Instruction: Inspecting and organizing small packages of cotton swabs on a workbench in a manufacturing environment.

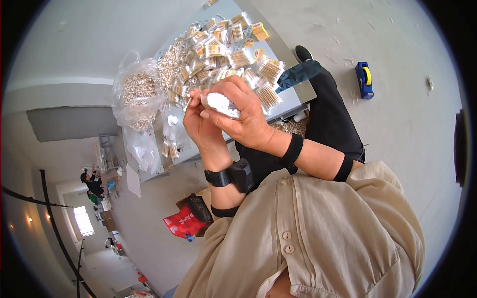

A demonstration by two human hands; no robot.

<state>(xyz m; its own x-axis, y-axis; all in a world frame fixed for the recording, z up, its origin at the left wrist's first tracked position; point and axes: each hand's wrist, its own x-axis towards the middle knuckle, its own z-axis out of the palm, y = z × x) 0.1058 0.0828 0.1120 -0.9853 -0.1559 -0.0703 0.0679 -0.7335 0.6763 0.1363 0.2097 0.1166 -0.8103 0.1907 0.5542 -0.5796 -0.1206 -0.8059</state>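
Observation:
Above the table edge, my two hands are close together. My right hand [248, 116] is closed around a bundle of cotton swabs [221, 105], its packed white tips facing up. My left hand [201, 131] is beside it, fingertips pinched on a single cotton swab [187, 103]. Part of the left fingers is hidden behind the right hand. Just beyond them, a heap of clear packets of swabs [241, 58] covers much of the table [278, 52]. Loose cotton swabs [170, 64] are piled at the heap's left.
A clear plastic bag full of swabs [139, 89] stands at the table's left side. A blue tape dispenser [365, 82] is on the floor at right. A red bag [185, 222] lies below left. Far left, another person [93, 185] is at work.

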